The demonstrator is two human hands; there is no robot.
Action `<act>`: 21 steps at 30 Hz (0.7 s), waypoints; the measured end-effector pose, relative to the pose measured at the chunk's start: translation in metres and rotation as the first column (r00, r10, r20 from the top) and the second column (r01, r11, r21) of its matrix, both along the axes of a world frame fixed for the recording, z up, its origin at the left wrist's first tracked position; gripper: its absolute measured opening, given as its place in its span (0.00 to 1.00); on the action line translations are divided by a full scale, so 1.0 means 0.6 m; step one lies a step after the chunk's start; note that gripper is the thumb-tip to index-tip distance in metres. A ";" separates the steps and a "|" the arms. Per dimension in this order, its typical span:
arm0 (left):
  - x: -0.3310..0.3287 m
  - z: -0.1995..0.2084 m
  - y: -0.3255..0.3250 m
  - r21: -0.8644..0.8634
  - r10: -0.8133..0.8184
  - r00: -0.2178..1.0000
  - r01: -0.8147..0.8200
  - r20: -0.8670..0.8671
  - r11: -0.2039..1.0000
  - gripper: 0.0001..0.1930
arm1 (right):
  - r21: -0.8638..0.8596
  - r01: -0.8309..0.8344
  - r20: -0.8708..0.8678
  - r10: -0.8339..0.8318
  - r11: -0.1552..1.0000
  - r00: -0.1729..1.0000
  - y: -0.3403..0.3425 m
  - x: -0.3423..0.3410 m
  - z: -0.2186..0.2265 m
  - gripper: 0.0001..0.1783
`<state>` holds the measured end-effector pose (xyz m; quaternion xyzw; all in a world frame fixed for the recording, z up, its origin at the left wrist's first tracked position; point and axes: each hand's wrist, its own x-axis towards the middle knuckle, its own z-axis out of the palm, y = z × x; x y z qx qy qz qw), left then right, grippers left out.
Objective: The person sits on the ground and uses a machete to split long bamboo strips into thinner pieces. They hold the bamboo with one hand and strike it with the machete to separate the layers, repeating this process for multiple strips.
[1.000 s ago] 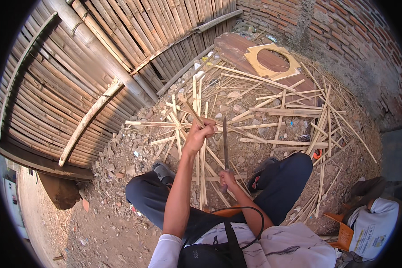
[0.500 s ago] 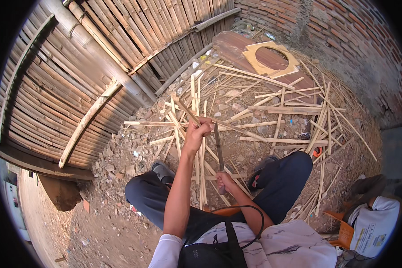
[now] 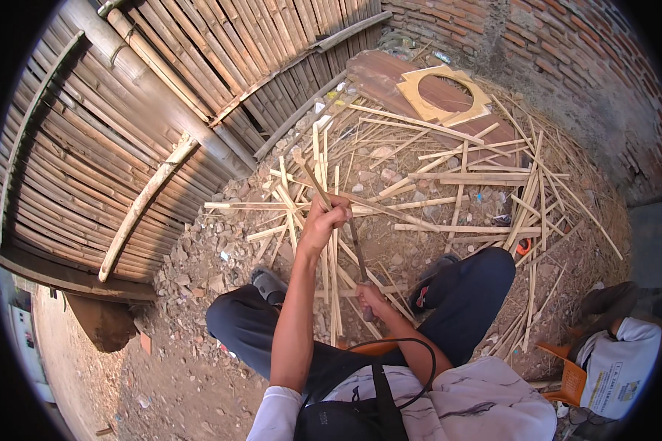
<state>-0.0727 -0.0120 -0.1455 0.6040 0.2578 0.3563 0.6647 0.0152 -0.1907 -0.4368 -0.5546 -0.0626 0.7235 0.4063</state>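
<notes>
My left hand is closed around a bamboo strip, whose upper end points up and to the left. Lower and to the right, my right hand wraps round the handle of a long, narrow knife. The dark blade slants up toward my left fist, and its tip is beside or behind the fingers there. Whether the blade touches the strip is hidden by my left hand. Below both hands, more split bamboo strips lie crossed on the ground between my feet.
Bamboo strips are scattered ahead and right over rubble. Farther off, a yellowish board with a round hole rests on a brown panel. A bamboo wall stands left, a brick wall right. Another person sits by an orange chair.
The knife's upper end has swung slightly left, closer to my left fist. Both hands keep their grips and have hardly shifted.
</notes>
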 end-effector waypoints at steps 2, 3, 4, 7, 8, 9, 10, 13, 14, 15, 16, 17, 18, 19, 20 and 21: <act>-0.006 -0.004 -0.005 -0.040 0.094 0.993 -0.092 0.076 0.995 0.16 | -0.005 0.155 0.016 -0.155 0.988 0.988 -0.003 0.005 -0.008 0.11; -0.008 -0.005 -0.005 -0.062 0.141 0.984 -0.135 0.113 0.989 0.16 | -0.007 0.232 0.024 -0.232 0.973 0.972 -0.001 0.006 -0.012 0.11; -0.016 -0.011 0.003 -0.075 0.113 0.985 -0.104 0.128 0.992 0.17 | 0.041 0.288 0.026 -0.289 0.957 0.957 0.002 0.004 -0.006 0.11; -0.020 -0.002 0.002 -0.076 0.202 0.965 -0.192 0.165 0.979 0.18 | 0.192 0.411 0.068 -0.430 0.891 0.900 0.028 0.006 0.046 0.12; -0.025 -0.006 0.005 -0.091 0.194 0.965 -0.181 0.176 0.979 0.18 | 0.250 0.415 0.109 -0.451 0.875 0.886 0.036 0.006 0.066 0.13; -0.030 -0.010 0.008 -0.086 0.191 0.966 -0.178 0.173 0.980 0.18 | 0.306 0.415 0.147 -0.474 0.857 0.868 0.042 0.004 0.085 0.13; -0.027 -0.011 0.009 -0.086 0.179 0.968 -0.166 0.173 0.982 0.18 | 0.326 0.401 0.147 -0.464 0.856 0.873 0.042 0.003 0.085 0.13; -0.015 -0.010 0.006 -0.082 0.161 0.972 -0.149 0.169 0.985 0.19 | 0.222 0.263 0.084 -0.287 0.939 0.954 0.024 0.005 0.019 0.12; -0.009 -0.008 0.006 -0.079 0.158 0.972 -0.146 0.172 0.986 0.19 | 0.089 0.126 -0.004 -0.126 0.988 0.992 0.007 0.009 -0.021 0.11; -0.010 -0.009 0.005 -0.099 0.165 0.968 -0.148 0.187 0.984 0.19 | -0.029 -0.036 -0.116 0.032 0.999 0.993 0.000 0.010 -0.041 0.11; -0.018 -0.014 0.004 -0.116 0.180 0.965 -0.160 0.191 0.980 0.19 | -0.067 0.104 0.011 -0.103 0.992 0.995 -0.002 -0.007 -0.014 0.13; -0.025 -0.012 0.005 -0.132 0.194 0.960 -0.170 0.202 0.977 0.19 | -0.028 0.180 0.023 -0.180 0.983 0.983 0.005 -0.005 -0.007 0.13; -0.032 -0.010 0.007 -0.102 0.182 0.969 -0.167 0.168 0.981 0.19 | 0.011 0.256 0.031 -0.256 0.967 0.966 0.014 0.001 0.000 0.13; -0.033 -0.012 0.006 -0.100 0.204 0.962 -0.188 0.180 0.977 0.19 | 0.039 0.333 0.043 -0.335 0.942 0.941 0.009 0.008 0.006 0.13; -0.035 -0.014 0.010 -0.095 0.229 0.954 -0.214 0.192 0.972 0.19 | 0.085 0.369 0.066 -0.374 0.926 0.925 0.013 0.010 0.029 0.12; -0.037 -0.017 0.011 -0.090 0.254 0.945 -0.240 0.204 0.966 0.19 | 0.132 0.401 0.086 -0.414 0.906 0.906 0.018 0.010 0.052 0.12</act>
